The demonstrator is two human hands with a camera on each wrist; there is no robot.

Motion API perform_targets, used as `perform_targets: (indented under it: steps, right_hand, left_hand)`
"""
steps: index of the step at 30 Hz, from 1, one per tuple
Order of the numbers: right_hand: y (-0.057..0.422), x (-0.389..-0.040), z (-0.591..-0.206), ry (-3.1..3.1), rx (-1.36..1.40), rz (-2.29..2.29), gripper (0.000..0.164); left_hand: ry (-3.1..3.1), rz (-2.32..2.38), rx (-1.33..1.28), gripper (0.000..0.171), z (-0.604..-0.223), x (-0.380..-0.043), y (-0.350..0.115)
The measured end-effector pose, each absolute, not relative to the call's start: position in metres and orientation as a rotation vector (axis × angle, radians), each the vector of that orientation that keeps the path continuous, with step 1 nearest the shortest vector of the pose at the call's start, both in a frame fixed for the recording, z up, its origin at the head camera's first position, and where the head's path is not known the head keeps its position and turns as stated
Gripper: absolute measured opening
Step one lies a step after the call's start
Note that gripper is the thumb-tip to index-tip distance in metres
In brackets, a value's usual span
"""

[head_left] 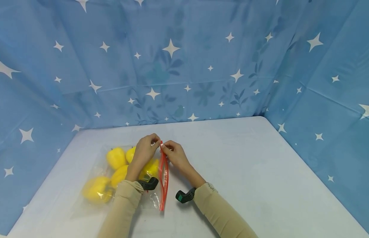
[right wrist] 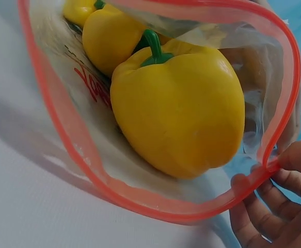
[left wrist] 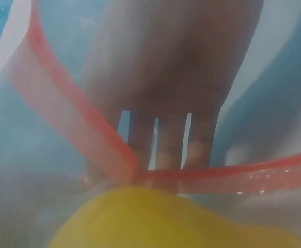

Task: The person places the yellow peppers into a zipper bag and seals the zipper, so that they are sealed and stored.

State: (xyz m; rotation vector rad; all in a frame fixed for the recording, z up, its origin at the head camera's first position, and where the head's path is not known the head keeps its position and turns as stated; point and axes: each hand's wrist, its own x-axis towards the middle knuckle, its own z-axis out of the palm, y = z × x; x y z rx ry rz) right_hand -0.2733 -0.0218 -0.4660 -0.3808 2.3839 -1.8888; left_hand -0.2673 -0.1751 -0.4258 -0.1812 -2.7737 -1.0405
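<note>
A clear zip bag (head_left: 154,198) with a red seal strip (head_left: 164,185) lies on the table, its mouth parted and facing right. Several yellow bell peppers (head_left: 116,158) are inside; in the right wrist view the nearest pepper (right wrist: 181,108) shows a green stem. My left hand (head_left: 145,150) reaches across the bag and pinches the far end of its mouth. Right beside it, my right hand (head_left: 177,158) pinches the same end of the red strip between thumb and fingers. In the left wrist view, a hand (left wrist: 165,77) shows through the hazy film, above a yellow pepper (left wrist: 140,222).
The white table (head_left: 247,172) extends to the right of the bag. Blue curtains (head_left: 184,66) with white stars hang behind it and along both sides. Each wrist wears a black band with a camera (head_left: 184,196).
</note>
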Motion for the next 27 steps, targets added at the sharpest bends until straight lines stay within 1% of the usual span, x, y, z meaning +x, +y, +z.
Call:
perform_targets:
  steps: [6, 9, 16, 21, 27]
  right_hand:
    - [-0.024, -0.273, -0.468, 2.400, -0.398, -1.888, 0.020]
    - [-0.024, -0.274, -0.470, 2.390, -0.377, -1.903, 0.023]
    - [-0.024, -0.276, -0.476, 2.398, -0.336, -1.927, 0.031]
    - [-0.024, -0.276, -0.478, 2.437, -0.413, -1.927, 0.027]
    - [-0.024, -0.275, -0.476, 2.468, -0.522, -1.902, 0.022]
  left_hand:
    - [-2.762, -1.035, -0.165, 0.014, -0.427, -0.268, -0.176]
    - [-2.765, -1.035, -0.160, 0.014, -0.427, -0.268, -0.176]
    - [-2.777, -1.051, -0.197, 0.019, -0.428, -0.269, -0.172]
    - [-2.726, -1.054, -0.141, 0.013, -0.428, -0.268, -0.171]
    - [-2.700, -1.017, -0.069, 0.013, -0.430, -0.268, -0.169]
